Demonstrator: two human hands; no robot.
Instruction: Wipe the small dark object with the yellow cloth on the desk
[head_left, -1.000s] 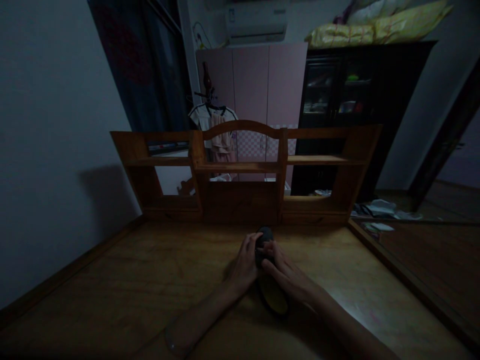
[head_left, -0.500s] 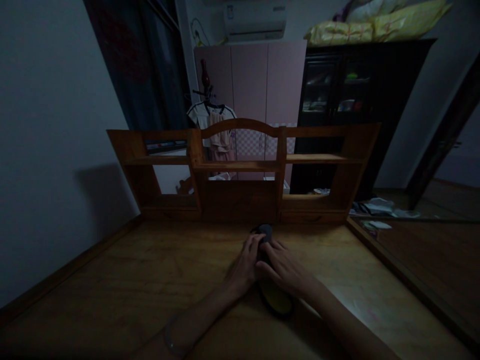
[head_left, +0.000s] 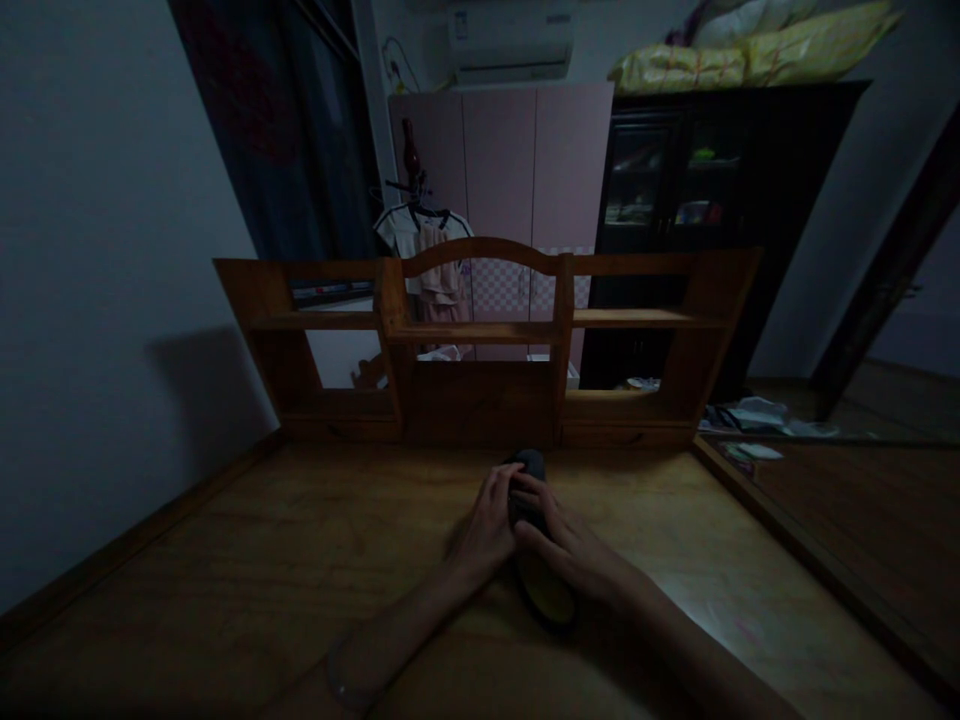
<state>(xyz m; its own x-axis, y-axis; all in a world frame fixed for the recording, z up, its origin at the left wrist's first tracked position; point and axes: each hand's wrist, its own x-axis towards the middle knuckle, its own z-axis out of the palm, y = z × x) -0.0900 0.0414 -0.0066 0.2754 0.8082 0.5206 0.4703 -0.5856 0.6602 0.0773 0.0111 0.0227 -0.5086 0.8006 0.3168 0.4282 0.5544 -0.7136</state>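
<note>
A dark slipper (head_left: 551,592) with a yellowish footbed rests on the wooden board in front of me. Its grey toe end (head_left: 532,462) points away and its heel end lies towards me. My left hand (head_left: 491,518) grips the upper from the left, fingertips near the top. From the right, my right hand (head_left: 562,535) curls its fingers over the upper, with the thumb against the nearer part. Both hands meet around the middle, so most of the upper is hidden. Dim light blurs its finer details.
The wide wooden board (head_left: 300,560) has a raised edge (head_left: 795,540) on the right and a wall (head_left: 112,300) on the left. A wooden shelf unit (head_left: 480,333) stands at the far end. Behind it are pink cabinets (head_left: 499,160) and a dark cabinet (head_left: 780,190).
My right fingers have shifted over the upper and are more bent, showing more of the dark middle. The slipper's heel has swung slightly left. My left hand has hardly moved.
</note>
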